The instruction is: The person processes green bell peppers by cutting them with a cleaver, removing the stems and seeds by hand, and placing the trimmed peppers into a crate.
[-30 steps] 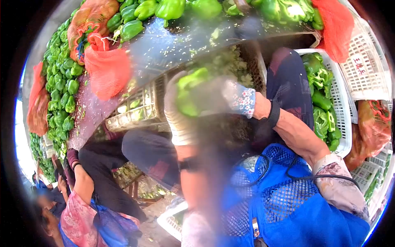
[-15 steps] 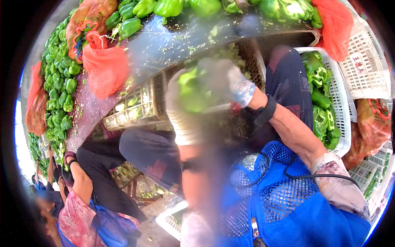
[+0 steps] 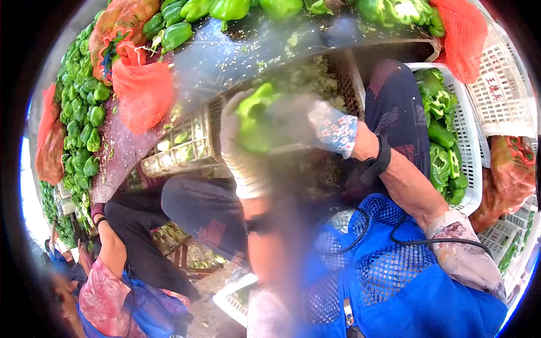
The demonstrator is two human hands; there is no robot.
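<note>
**Reader:** How are the fingers arranged?

**Legend:** Those of the gloved left hand (image 3: 232, 132) are curled around the outer side of a green pepper (image 3: 255, 115). Those of the right hand (image 3: 298, 121) are blurred beside the pepper's other side; whether they are open or closed cannot be told.

**Reader:** And the pepper itself?

**Legend:** Raised between the two hands, above an open container (image 3: 344, 84) of pale green scraps. A floral cuff (image 3: 335, 129) covers the right wrist, with a black band (image 3: 378, 159) nearer the elbow.

**Reader:** What lies farther out?

**Legend:** A slatted crate (image 3: 179, 147) with light pieces, left of the left hand; a white basket (image 3: 466, 141) of green peppers beside the right knee; a seed-strewn table (image 3: 225, 62) beyond, bearing whole peppers (image 3: 230, 7) and a red mesh bag (image 3: 142, 96). At left sits a co-worker (image 3: 104, 293) in a pink patterned sleeve.
</note>
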